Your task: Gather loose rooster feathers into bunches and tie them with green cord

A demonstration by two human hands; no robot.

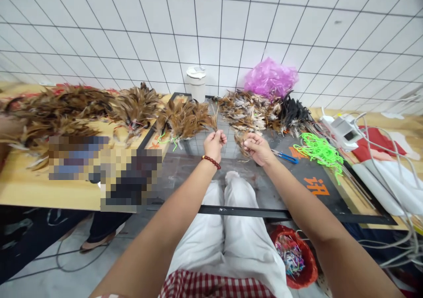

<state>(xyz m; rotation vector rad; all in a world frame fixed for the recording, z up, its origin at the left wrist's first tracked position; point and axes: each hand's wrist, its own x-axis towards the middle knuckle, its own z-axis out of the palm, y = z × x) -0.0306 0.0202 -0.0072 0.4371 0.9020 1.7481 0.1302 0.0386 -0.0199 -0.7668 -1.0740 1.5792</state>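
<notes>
My left hand (214,147), with a beaded bracelet at the wrist, is closed around the lower ends of a few thin feathers (215,118) that point up. To its right, my right hand (257,148) pinches a small brown feather (239,141) between thumb and fingers. The two hands are apart, above a dark glossy board (188,168). Just behind my left hand lies a pile of brown feathers (185,117). Mixed brown and white feathers (246,111) spread behind my right hand. Blue-handled scissors (287,157) lie beside that hand.
Farther left are larger feather bunches (66,104) and a person's arm. A white lidded cup (196,84) and pink plastic bag (271,79) stand against the tiled wall. Bright green cord (320,152), a white device (345,130) and cables lie right. Below is a red bin (309,271).
</notes>
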